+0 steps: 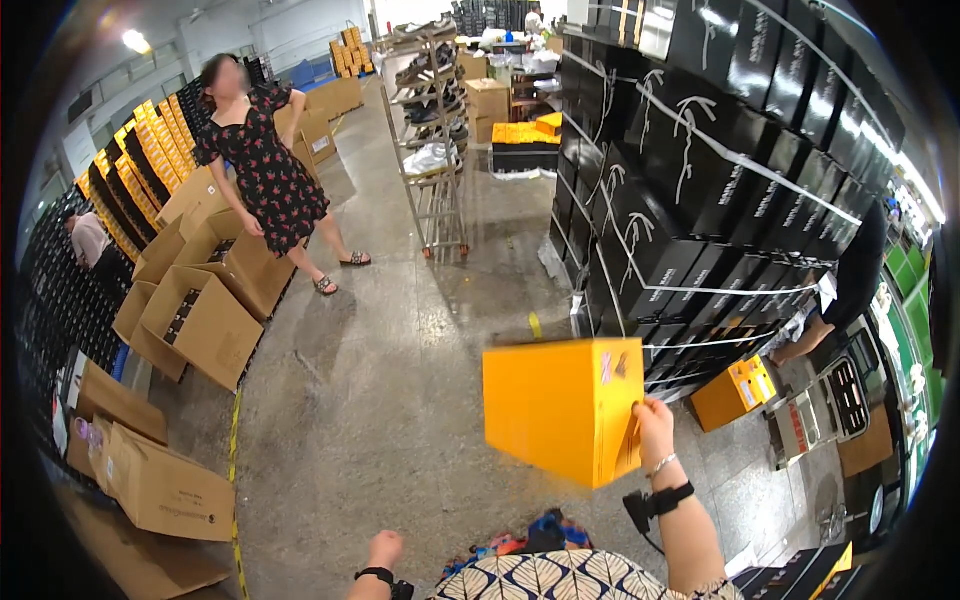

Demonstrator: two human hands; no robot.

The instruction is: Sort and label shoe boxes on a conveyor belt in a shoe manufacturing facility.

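Note:
My right hand (pixel 655 432) grips a large orange-yellow box (pixel 545 405) by its right end, fingers at a small dark hole there. The box hangs in the air in front of me, tilted a little, clear of my body. Low in the view, my left hand (pixel 387 549) is curled closed near my side, and nothing shows in it. Beyond the raised box, to its right, a similar yellow box (pixel 722 396) rests on the floor near another person's hand (pixel 803 343).
Tall strapped stacks of black shoe boxes (pixel 690 200) rise on the right, beside a folding step stool (pixel 820 412). Open cardboard cartons (pixel 205 330) line the left. A person (pixel 262 165) stands ahead near a wheeled shoe rack (pixel 430 150). Concrete floor (pixel 370 400) runs between.

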